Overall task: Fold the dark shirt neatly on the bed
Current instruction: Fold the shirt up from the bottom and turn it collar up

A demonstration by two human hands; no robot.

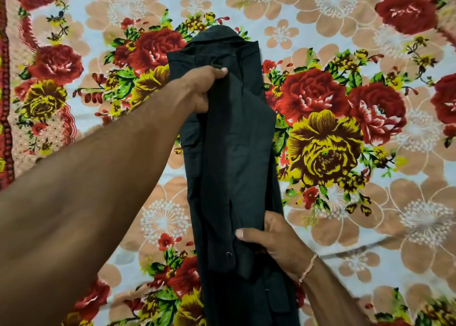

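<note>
Nearest us, the right hand (274,241) has its thumb laid over the lower part of the shirt (234,153), fingers curled under the right edge, gripping a folded layer just above a small snap or button. A thin thread bracelet (307,269) sits on that wrist. The shirt itself lies lengthwise down the middle of the bed (370,227), already narrowed into a long strip with the sides turned in, its near end running out of view at the bottom.

Further up, the left hand (202,88) reaches in from the left and pinches a ridge of cloth just below the collar (219,38), thumb on top.

This looks like the moment to tension and square the strip. Best done by pulling both grips gently apart so the layers lie flat, keeping the long edges parallel, then pressing out the crease near the collar before folding the near end up toward it.

No brand, label or writing can be read anywhere; the floral sheet carries only pattern.
</note>
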